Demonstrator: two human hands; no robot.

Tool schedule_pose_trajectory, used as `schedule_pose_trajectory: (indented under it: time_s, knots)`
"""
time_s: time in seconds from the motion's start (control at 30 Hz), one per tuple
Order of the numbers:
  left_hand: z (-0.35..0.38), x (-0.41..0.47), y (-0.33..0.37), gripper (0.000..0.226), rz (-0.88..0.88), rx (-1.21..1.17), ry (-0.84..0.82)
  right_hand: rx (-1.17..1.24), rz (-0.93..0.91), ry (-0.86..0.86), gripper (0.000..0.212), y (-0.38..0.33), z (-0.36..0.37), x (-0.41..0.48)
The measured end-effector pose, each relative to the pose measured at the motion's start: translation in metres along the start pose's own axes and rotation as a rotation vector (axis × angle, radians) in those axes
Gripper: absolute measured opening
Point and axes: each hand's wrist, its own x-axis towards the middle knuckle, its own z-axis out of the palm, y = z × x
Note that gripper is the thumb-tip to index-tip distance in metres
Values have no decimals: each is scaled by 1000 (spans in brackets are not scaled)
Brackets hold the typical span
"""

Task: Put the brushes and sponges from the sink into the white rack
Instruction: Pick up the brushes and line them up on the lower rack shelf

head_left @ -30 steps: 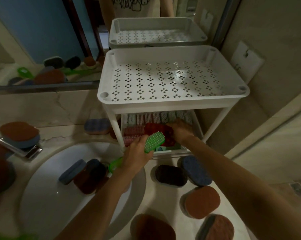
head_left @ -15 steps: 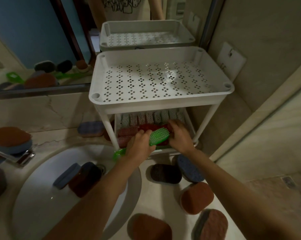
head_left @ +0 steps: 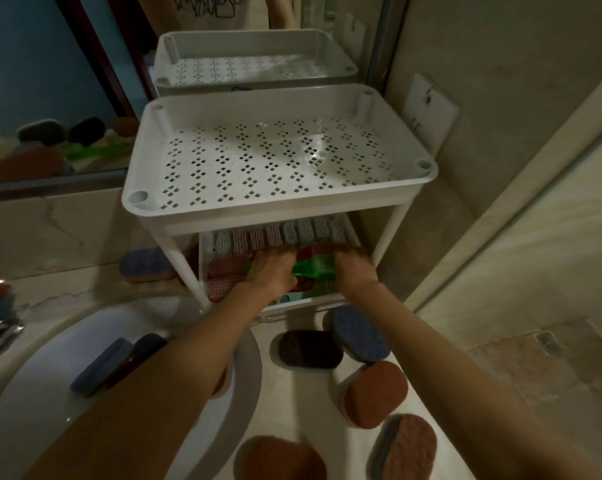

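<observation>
Green brush (head_left: 315, 268) has moved into the rack's (head_left: 278, 199) lower shelf, at twelve o'clock. Left hand (head_left: 273, 271) grips it; right hand (head_left: 353, 271) steadies. Sink (head_left: 50, 420) sponges (head_left: 100, 367) remain.

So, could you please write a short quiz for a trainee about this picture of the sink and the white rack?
1. True or false: the top shelf of the white rack holds sponges.
2. Which colour is the brush between the left hand and the right hand? A red, B green, C blue.
3. Where do both hands reach: the top shelf or the lower shelf?

Key: 1 false, nothing lies on it; 2 B; 3 the lower shelf.
</observation>
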Motion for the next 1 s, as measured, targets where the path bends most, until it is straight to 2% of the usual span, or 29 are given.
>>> schedule_pose_trajectory:
  time_s: [0.1, 0.3, 0.47, 0.6, 0.73, 0.83, 0.93, 1.0]
  knots:
    - [5, 1, -8, 30, -5, -78, -26, -29, 41, -6, 47, -3, -1, 2]
    - [14, 16, -5, 35, 11, -139, -50, -34, 93, -37, 45, -7, -8, 4]
    - [28, 23, -8, 37, 0, -173, -77, -31, 68, -23, 49, -7, -5, 1]
    - [33, 18, -9, 44, -4, -213, -34, -30, 56, 23, 45, -5, -2, 1]
    - [33, 12, -20, 41, 6, -158, 53, -46, 59, 4, 44, -6, -5, 1]
    - [31, 13, -30, 55, 23, -78, 52, -48, 63, -4, 43, -6, -7, 0]
    - [31, 18, -35, 78, 0, 18, -50, -36, 67, -5, 45, -6, -6, 0]
    - [29, 21, -35, 85, -25, 66, -88, -35, 77, 2, 45, -7, -4, 0]
